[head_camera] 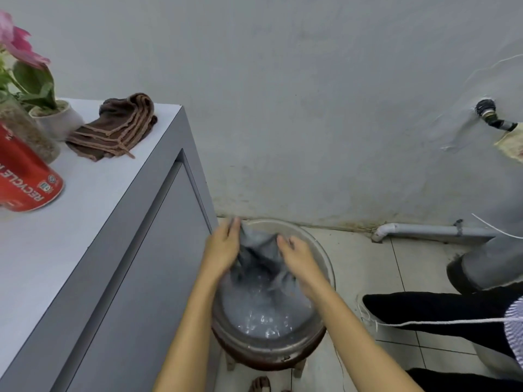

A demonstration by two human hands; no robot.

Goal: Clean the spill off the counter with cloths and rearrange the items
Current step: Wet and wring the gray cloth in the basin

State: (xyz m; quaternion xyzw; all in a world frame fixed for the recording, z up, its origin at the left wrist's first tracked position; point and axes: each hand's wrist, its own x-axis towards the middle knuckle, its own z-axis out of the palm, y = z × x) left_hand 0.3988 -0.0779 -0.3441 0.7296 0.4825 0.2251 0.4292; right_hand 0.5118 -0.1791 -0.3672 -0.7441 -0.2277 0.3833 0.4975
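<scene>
A wet grey cloth [259, 250] hangs between both hands over a basin of water [325, 261] that rests on a low brown stool [266, 356] on the floor. My left hand [223, 246] grips the cloth's left side and my right hand [298, 257] grips its right side; the lower part of the cloth dips into the water. Up on the grey counter [93, 199] at the left lies a folded brown cloth [116, 128].
On the counter stand a red can [25, 179], a glass jar [25, 128] and a white pot with a plant [56, 118]. A tap [492, 114] sticks out of the wall at right, with a pipe [430, 230] along the floor. A dark-clothed leg [438, 306] is at right.
</scene>
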